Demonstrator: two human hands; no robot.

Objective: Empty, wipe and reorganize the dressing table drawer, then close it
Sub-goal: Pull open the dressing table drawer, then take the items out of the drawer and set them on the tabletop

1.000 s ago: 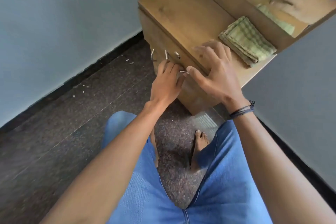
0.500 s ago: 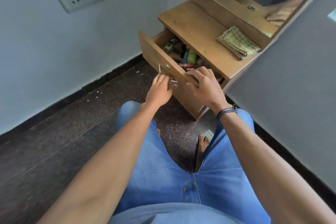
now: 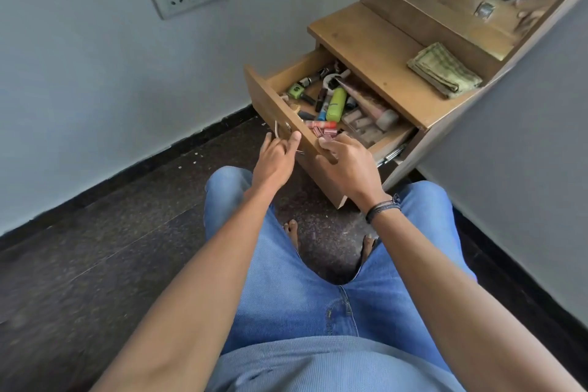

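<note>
Nearest me, at twelve o'clock, my right hand (image 3: 346, 159) curls over the front edge of the drawer (image 3: 270, 102). My left hand (image 3: 276, 157) sits at its metal handle (image 3: 277, 131), hooked or merely touching, I cannot tell. Shut a second ago, the drawer now stands well out, clutter (image 3: 337, 104) bared: emptying can start. At two o'clock the folded cloth (image 3: 444, 69) waits.

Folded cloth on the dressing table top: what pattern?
Green and cream check, folded cloth, head view.
</note>
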